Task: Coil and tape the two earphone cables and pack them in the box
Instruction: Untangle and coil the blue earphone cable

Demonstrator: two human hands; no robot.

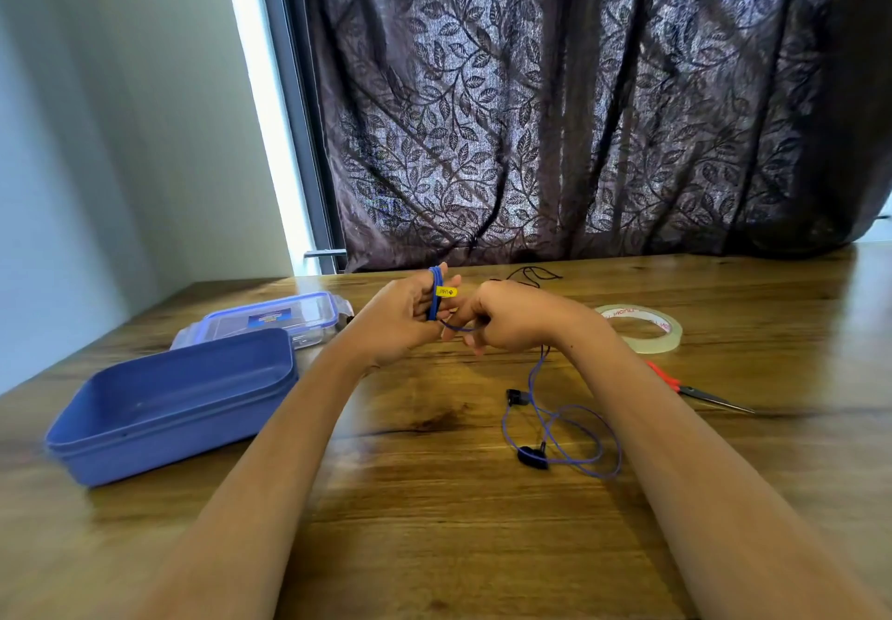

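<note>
A blue earphone cable [562,431] with a yellow tag is wound in several turns round the fingers of my left hand [403,318], which holds the coil upright above the table. My right hand [507,322] pinches the cable's free run just right of the coil. The rest of the blue cable hangs from my right hand and lies in loose loops on the table, ending in two black earbuds [531,456]. A black earphone cable [533,275] lies behind my hands near the curtain. The blue box [174,407] stands open at the left.
The box's clear lid with a blue rim [285,318] lies behind the box. A roll of clear tape [644,327] and orange-handled scissors [695,390] lie at the right. A dark leaf-patterned curtain [579,112] hangs at the wooden table's [434,523] far edge.
</note>
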